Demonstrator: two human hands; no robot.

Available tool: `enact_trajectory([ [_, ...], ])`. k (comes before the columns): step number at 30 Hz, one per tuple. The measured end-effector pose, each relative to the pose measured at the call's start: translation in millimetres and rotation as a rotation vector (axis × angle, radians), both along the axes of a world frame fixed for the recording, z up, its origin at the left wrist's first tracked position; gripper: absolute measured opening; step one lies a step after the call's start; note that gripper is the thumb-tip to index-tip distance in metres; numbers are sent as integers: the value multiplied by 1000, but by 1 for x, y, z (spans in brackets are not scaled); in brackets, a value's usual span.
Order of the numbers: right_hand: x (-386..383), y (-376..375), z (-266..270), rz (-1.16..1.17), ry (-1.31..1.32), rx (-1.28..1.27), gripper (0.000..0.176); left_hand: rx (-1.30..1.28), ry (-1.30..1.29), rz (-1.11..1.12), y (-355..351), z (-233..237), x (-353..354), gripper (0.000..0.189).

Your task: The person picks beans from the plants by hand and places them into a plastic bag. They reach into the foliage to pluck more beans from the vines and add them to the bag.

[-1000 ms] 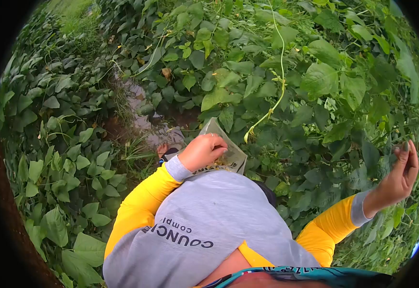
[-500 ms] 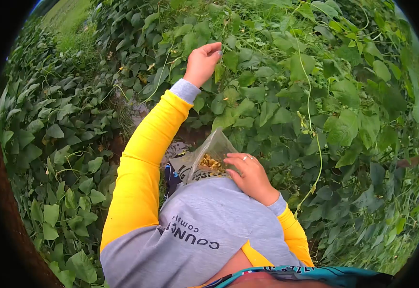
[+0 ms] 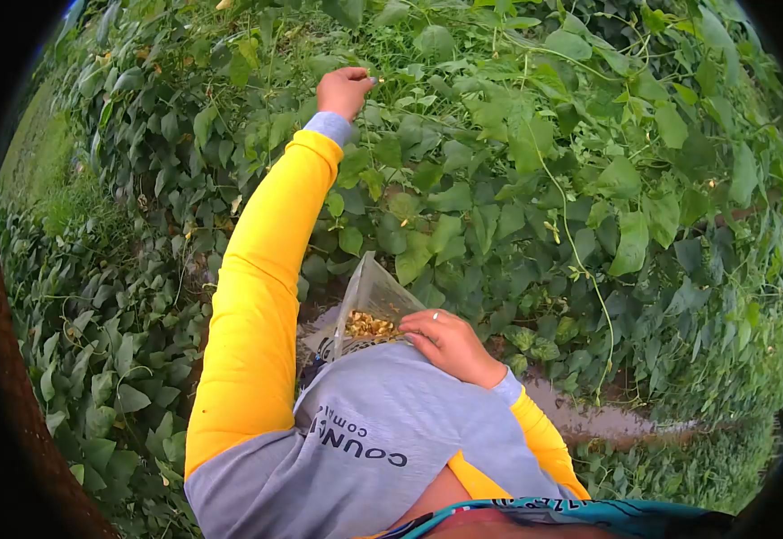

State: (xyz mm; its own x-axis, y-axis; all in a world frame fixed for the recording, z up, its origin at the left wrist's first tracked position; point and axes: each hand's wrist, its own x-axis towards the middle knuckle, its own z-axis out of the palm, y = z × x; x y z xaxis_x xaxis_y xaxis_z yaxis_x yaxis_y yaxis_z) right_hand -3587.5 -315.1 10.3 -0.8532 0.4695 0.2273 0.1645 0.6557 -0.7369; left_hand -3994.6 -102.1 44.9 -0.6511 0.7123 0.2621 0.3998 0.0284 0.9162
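Green vines (image 3: 481,153) are spreading; just past a grey shirt (image 3: 382,395), an open bag (image 3: 381,289) is showing, the right hand (image 3: 454,345) touching its rim, the left hand (image 3: 344,92) hovering by the vines (whether either grip is holding anything, I can't tell); yellow bits (image 3: 371,325) are lying inside

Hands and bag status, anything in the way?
Left hand extended, grip unclear. Right hand at rim of bag. Bag open, yellow pieces inside. Leaves near left hand, contact unclear.

Wet brown ground (image 3: 602,418) shows between leafy vines (image 3: 629,244) that spread over it, while small yellow pieces (image 3: 369,325) lie heaped inside an open bag (image 3: 377,286).
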Motion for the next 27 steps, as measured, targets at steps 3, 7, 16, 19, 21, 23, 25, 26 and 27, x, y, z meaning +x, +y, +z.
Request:
enact_trajectory([
  [3, -19, -19, -2, -50, -4, -22, 15, 42, 7, -80, 2, -21, -19, 52],
  [7, -42, -44, -4, -48, -11, -43, 16, -23, 237, -99, -19, -11, -23, 54],
  [16, -74, -77, 1, -123, -11, -80, 15, -382, 236, -417, -100, 47, -11, 47],
  [19, -80, -77, 0, -151, -24, -87, 15, -376, 58, -604, -145, 46, -4, 32],
  [21, -81, -74, 8, -169, -36, -143, 17, -417, 14, -701, -193, 46, 13, 16],
  [23, -83, -65, 14, -236, 6, -164, 18, -523, -63, -780, -252, 49, 40, 12],
  [25, -84, -49, 16, -351, 99, -158, 18, -396, 188, -903, -299, 14, 57, 15],
  [26, -85, -35, 17, -417, 123, -182, 18, -474, 242, -960, -317, -1, 64, 15],
  [27, -84, -18, 19, -483, 144, -205, 17, -450, 268, -939, -334, -33, 67, 13],
])
